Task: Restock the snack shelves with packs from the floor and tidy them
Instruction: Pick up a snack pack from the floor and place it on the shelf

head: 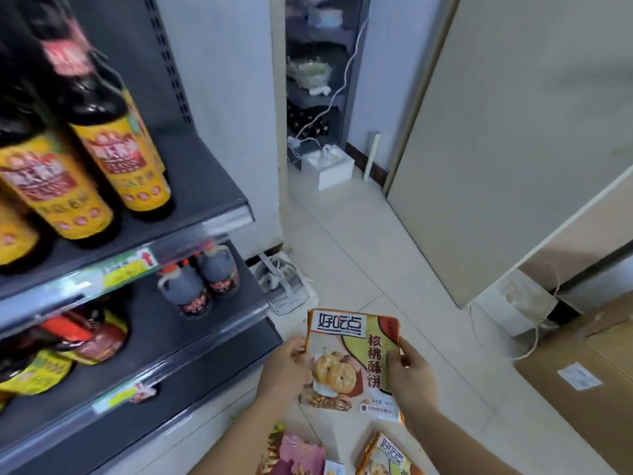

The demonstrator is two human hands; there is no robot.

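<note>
Fingers (297,349) of my left hand (286,368) curl on the left edge of the biscuit pack (346,354). My right hand (411,375) pinches its right edge, so it hangs upright between them. Spare packs (298,454) lie below my wrists. The shelf (191,347) left of the fingers is blurred, but probably has room. I'd swing left, label outward, and seat it squarely.
</note>
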